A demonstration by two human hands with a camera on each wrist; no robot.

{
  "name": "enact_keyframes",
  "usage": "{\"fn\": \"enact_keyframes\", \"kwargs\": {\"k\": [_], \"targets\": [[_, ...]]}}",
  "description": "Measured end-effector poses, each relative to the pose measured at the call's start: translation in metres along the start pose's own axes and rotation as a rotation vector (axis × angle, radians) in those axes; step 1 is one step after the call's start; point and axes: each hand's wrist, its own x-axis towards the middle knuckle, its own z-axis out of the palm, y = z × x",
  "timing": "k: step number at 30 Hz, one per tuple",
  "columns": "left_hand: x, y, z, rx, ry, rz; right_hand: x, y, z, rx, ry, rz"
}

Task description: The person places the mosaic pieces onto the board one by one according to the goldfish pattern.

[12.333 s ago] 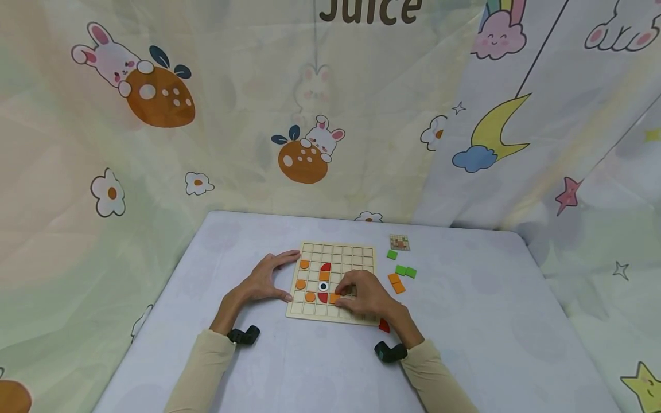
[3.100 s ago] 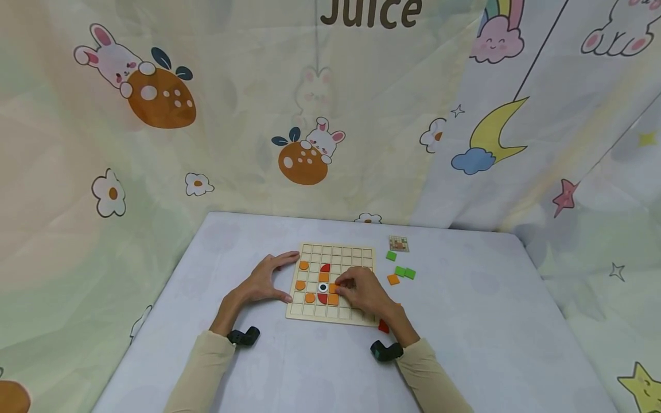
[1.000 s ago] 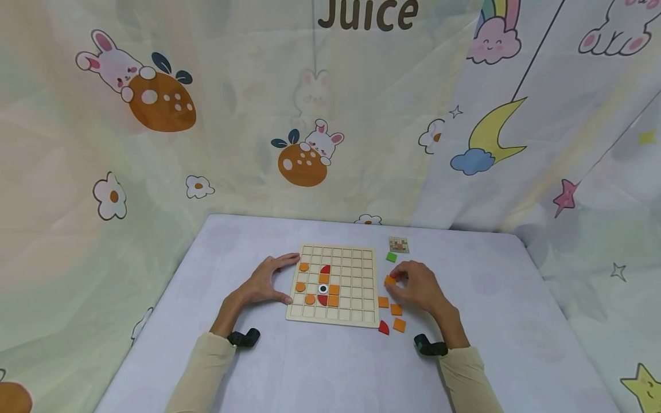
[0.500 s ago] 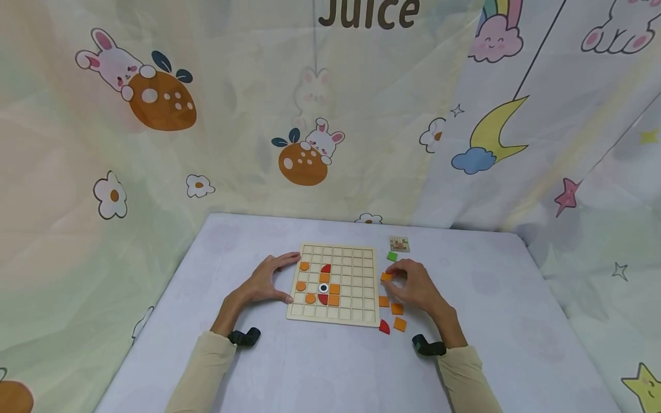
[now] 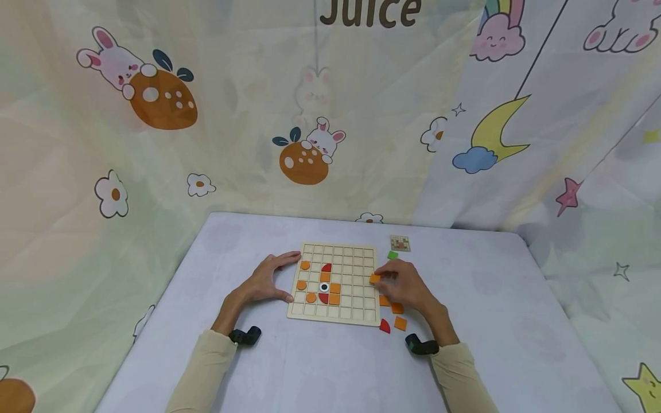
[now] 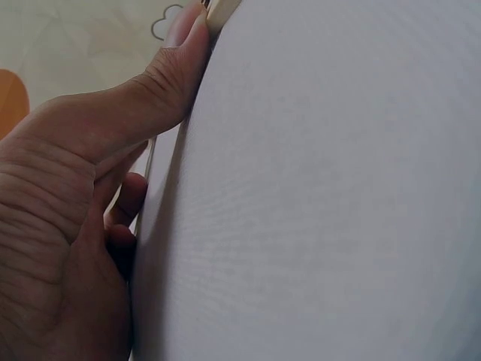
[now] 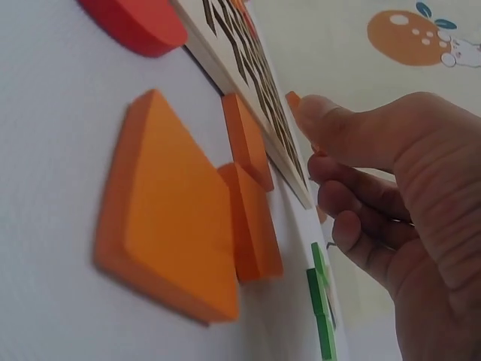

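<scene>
A pale wooden grid board (image 5: 356,310) lies on the table. My left hand (image 5: 262,281) has thumb and fingers spread against its left edge; in the left wrist view the thumb (image 6: 161,83) touches that edge. Over the board's right edge, my right hand (image 5: 409,285) pinches an orange square tile (image 5: 374,279) between thumb and fingertips. Set in the grid are a black-and-white eye tile (image 5: 324,287), red quarter-round tiles (image 5: 326,268), orange squares (image 5: 334,299) and orange round tiles (image 5: 311,297). The held tile (image 7: 293,100) is mostly hidden by the thumb in the right wrist view.
Right of the board lie loose orange squares (image 5: 400,324), a red quarter-round (image 5: 384,326) and a green square (image 5: 393,254). More green tiles (image 7: 325,335) show in the right wrist view. A small patterned card (image 5: 400,243) lies at the back. A printed curtain hangs behind the table.
Since about 12 seconds ago, an orange square has come to lie right of the eye tile. In the last second my right hand has carried another orange square leftward. My left hand stays put.
</scene>
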Motion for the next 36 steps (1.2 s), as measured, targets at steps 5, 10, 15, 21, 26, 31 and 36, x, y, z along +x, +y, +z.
{"fn": "enact_keyframes", "kwargs": {"k": [5, 10, 15, 21, 26, 31, 36], "targets": [[-0.001, 0.000, -0.001, -0.005, -0.001, 0.000, 0.003, -0.003, 0.004, 0.041, -0.016, -0.032], [0.000, 0.001, -0.001, -0.009, -0.002, 0.003, 0.006, -0.008, 0.008, 0.068, -0.035, -0.014], [0.000, 0.001, -0.001, -0.006, 0.003, 0.014, 0.011, -0.014, 0.014, 0.076, -0.046, 0.008], [0.000, -0.001, -0.001, 0.003, 0.004, 0.011, 0.015, -0.017, 0.024, 0.071, -0.037, -0.012], [0.000, -0.001, -0.001, 0.009, 0.014, 0.025, 0.018, -0.019, 0.029, 0.071, -0.024, -0.044], [0.000, 0.000, 0.000, 0.005, 0.014, 0.027, 0.022, -0.023, 0.033, 0.098, -0.023, -0.039], [0.000, 0.001, 0.000, 0.007, 0.011, 0.026, 0.025, -0.027, 0.037, 0.121, -0.028, -0.035]]}}
